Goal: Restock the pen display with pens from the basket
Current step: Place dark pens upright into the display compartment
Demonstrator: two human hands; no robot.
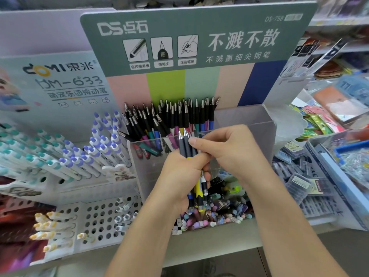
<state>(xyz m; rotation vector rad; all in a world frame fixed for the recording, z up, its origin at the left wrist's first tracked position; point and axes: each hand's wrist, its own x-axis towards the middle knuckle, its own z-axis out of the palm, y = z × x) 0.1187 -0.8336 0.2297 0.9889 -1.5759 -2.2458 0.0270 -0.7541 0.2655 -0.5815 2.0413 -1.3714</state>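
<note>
Left hand (180, 172): grip closed round a bundle of pens (188, 148), tips up, just in front of the clear display box (245, 124).
Right hand (225, 148): fingertips pinching the bundle's top.
Display box: left part packed with dark pens (169, 118), tips up.
Below the hands: basket (215, 232) of mixed pens.

Green header card (199, 37) of pen display: "DS 点石", "DS-758", "不溅不散", "不溅墨细尖钢笔"; icon captions "自控墨系统", "细笔尖", "正姿笔握". Left card (65, 80): "DOMI 東米", code ending "-633", "萌宠乐园按动笔". Other labels too blurred to read.
</note>
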